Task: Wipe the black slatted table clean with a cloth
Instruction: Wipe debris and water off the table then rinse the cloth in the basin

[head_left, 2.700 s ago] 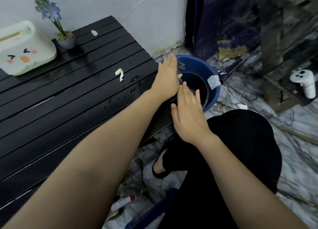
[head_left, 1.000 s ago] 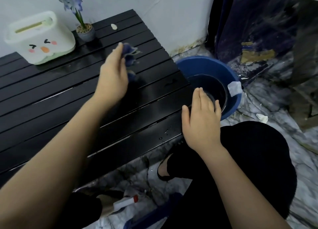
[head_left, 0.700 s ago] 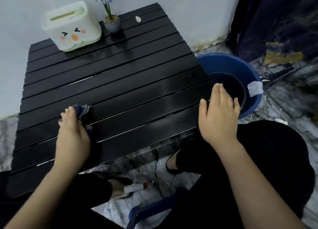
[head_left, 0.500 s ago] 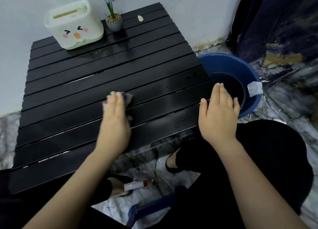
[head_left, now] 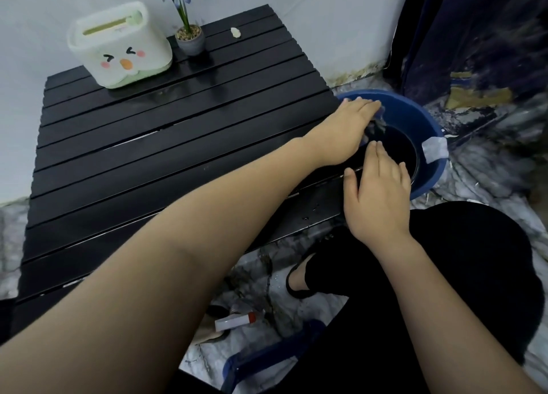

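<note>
The left hand point(head_left: 350, 121) presses a crumpled blue-grey cloth point(head_left: 376, 124) under flat fingers at the black slatted table's point(head_left: 166, 144) right edge, above a round blue plastic basin point(head_left: 427, 132), the right hand point(head_left: 376, 198) resting open, empty, nearby.

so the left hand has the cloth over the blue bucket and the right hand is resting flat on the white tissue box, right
Not quite. The head view shows the left hand holding the bluish cloth over the round blue plastic bucket, but the right hand lies flat at the near right corner of the black slatted table. The white tissue box with a cartoon face stands untouched at the far side.
</note>
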The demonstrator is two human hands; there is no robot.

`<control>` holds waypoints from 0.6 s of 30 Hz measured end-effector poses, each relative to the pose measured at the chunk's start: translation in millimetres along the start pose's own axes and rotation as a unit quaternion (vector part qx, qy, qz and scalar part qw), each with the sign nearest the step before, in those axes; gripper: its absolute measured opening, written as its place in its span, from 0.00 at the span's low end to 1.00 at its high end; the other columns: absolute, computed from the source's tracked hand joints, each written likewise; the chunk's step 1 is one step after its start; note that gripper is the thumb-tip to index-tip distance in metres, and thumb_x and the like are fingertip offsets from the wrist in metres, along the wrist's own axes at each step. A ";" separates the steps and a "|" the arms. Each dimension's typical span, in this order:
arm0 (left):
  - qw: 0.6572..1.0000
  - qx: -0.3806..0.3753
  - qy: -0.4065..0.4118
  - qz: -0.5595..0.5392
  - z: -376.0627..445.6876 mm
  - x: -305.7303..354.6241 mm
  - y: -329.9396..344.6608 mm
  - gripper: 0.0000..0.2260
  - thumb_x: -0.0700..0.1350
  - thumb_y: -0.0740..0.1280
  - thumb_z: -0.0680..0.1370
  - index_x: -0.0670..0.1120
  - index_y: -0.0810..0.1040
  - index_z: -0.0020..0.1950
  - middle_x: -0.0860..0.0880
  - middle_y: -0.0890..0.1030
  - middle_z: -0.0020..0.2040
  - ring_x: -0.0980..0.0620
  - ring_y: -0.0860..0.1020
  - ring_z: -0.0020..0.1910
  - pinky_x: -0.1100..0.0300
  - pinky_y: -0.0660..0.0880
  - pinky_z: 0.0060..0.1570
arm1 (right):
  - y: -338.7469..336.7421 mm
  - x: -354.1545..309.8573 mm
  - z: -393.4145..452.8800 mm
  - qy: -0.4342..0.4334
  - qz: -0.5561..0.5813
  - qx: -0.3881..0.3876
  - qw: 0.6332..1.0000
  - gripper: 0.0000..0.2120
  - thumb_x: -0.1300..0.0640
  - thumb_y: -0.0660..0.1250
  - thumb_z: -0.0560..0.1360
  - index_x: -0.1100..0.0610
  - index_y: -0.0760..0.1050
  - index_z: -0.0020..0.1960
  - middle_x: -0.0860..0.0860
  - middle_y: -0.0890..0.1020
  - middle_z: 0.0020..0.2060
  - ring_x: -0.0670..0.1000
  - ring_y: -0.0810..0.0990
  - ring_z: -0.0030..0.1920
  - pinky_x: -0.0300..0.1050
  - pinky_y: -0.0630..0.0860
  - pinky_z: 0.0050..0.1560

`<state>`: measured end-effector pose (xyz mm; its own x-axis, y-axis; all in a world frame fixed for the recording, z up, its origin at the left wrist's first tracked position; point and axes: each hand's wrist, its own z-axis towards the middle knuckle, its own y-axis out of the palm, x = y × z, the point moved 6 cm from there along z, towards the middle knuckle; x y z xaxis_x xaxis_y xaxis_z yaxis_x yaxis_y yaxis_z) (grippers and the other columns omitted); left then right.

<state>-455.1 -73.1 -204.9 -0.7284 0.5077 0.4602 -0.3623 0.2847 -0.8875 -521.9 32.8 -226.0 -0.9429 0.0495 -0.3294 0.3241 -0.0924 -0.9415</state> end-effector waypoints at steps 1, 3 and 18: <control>0.999 0.016 -0.011 -0.040 -2.2 -0.4 -8.2 0.24 0.33 0.58 0.80 0.39 0.62 0.77 0.40 0.68 0.74 0.43 0.70 0.71 0.53 0.65 0.72 | -0.7 0.4 0.3 -0.003 0.013 -0.003 1.000 0.29 0.49 0.53 0.83 0.63 0.55 0.79 0.59 0.62 0.78 0.57 0.60 0.78 0.58 0.50 0.79; 0.987 0.079 -0.043 -0.132 -18.0 -5.7 -29.9 0.21 0.32 0.56 0.81 0.39 0.67 0.74 0.40 0.72 0.69 0.48 0.77 0.58 0.62 0.76 0.57 | -3.0 3.1 0.8 -0.004 0.047 -0.006 0.999 0.28 0.50 0.53 0.84 0.62 0.56 0.79 0.58 0.62 0.78 0.56 0.60 0.79 0.58 0.50 0.80; 0.997 0.051 -0.045 0.048 -319.2 -40.0 -20.8 0.23 0.39 0.52 0.82 0.37 0.61 0.77 0.42 0.60 0.80 0.44 0.57 0.80 0.44 0.55 0.77 | -7.0 28.6 -11.1 0.063 0.086 0.003 0.994 0.26 0.49 0.50 0.85 0.64 0.60 0.78 0.61 0.68 0.75 0.61 0.66 0.75 0.60 0.60 0.75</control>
<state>-232.8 160.1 -197.3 -0.8098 0.4529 0.3731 -0.3424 0.1517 -0.9272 -550.3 45.9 -229.7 -0.8564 0.1575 -0.4917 0.4782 -0.1169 -0.8704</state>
